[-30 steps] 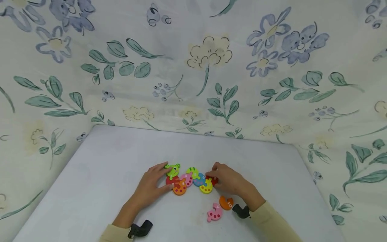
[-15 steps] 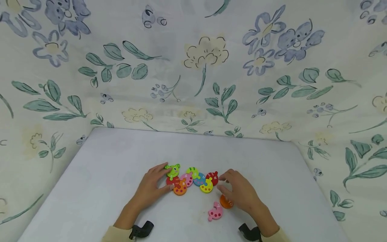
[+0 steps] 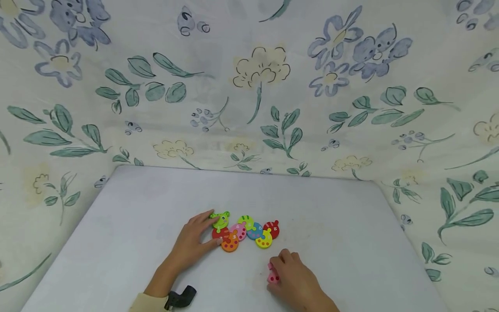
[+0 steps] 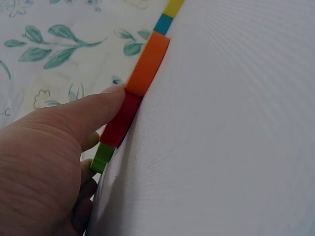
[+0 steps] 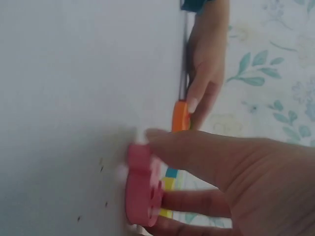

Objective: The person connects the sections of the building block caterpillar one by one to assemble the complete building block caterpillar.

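Note:
A chain of coloured wooden pieces [image 3: 249,230] lies on the white table [image 3: 128,216], led by a green frog head [image 3: 221,219]. My left hand [image 3: 210,229] rests at the chain's left end, index finger by the frog head and thumb [image 4: 110,96] against the orange piece [image 4: 147,64] and red piece [image 4: 120,120]. Nearer me, my right hand [image 3: 277,271] covers a loose pink piece [image 3: 271,276]. In the right wrist view its fingers [image 5: 197,147] pinch this pink piece [image 5: 140,189] on the table. The loose orange piece seen earlier is hidden.
Floral cloth [image 3: 257,86] walls in the table at the back and on both sides. Bare tabletop stretches left, right and behind the chain. A black wrist strap [image 3: 180,297] shows on my left sleeve.
My right hand left the red piece at the chain's right end and drew back toward me onto the loose pink piece. The left hand and the chain stayed put.

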A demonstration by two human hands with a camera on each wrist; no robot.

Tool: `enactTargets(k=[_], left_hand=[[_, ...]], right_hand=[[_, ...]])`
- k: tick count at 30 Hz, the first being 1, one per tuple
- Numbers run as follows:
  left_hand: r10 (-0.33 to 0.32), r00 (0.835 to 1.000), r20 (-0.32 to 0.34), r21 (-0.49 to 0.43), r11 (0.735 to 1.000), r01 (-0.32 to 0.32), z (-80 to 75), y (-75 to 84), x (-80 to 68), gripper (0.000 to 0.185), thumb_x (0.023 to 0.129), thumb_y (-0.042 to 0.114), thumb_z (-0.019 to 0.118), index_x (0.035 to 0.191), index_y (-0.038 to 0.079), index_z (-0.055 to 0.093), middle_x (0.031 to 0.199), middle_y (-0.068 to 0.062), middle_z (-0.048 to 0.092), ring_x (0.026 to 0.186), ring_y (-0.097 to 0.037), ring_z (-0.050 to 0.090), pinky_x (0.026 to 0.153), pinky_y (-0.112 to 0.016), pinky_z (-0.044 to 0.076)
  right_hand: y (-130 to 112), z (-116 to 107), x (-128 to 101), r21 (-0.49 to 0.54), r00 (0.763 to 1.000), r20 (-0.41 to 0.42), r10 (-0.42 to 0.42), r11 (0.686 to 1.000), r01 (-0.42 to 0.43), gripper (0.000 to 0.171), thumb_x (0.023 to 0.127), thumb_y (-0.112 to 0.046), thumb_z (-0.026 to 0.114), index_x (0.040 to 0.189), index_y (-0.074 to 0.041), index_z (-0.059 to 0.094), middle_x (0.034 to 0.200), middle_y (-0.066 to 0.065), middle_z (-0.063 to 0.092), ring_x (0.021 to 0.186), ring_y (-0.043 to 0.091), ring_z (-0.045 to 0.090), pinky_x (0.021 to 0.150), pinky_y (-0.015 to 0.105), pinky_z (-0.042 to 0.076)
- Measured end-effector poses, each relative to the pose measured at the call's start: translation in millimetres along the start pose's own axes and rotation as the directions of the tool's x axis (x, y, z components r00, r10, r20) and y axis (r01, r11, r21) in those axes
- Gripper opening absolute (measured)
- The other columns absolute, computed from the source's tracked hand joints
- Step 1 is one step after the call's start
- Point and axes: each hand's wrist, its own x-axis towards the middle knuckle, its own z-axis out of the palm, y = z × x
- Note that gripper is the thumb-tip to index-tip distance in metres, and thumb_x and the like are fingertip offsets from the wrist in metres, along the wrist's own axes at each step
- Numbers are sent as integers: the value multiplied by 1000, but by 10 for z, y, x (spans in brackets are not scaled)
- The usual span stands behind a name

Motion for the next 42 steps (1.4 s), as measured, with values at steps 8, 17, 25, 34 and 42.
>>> enactTargets(k=[8,17,25,34,42], left_hand=[[17,1000,-15,-5,1000,-17,-13,-47,-11,66,88,35,86,147,18,62,162,-6,45,147,-35,39,114,-68,34],[12,1000,-18,-8,1000,-12,4,-61,-41,66,87,35,87,146,17,63,161,-6,46,147,-36,40,113,-68,35],[16,1000,-16,-17,1000,-16,5,-55,-45,66,88,35,86,147,18,62,162,-7,45,148,-35,39,114,-67,34],[20,1000,-12,-16,1000,-21,-19,-30,-21,67,87,35,86,147,18,62,162,-5,45,148,-34,38,115,-66,34],[28,999,-14,-13,1000,-29,-33,-4,-31,67,87,32,87,146,15,62,161,-8,46,147,-37,39,114,-67,34]], right_hand=[[37,20,-4,34,990,-42,-137,990,139,44,84,-21,86,124,-12,68,117,1,58,105,19,53,81,31,61],[237,-377,196,130,984,-172,-49,989,72,52,85,-21,88,132,-14,68,127,2,61,103,15,60,86,33,62],[467,-629,540,73,955,-253,-156,981,180,58,86,-10,87,138,-5,63,131,9,61,107,21,65,90,36,60],[533,-597,909,11,973,-115,-199,979,202,44,90,-12,84,131,-7,70,125,8,64,114,25,63,98,41,57],[574,-464,1057,-80,978,-14,-207,976,205,39,91,-13,83,130,-15,74,129,5,64,117,26,59,99,39,56]])
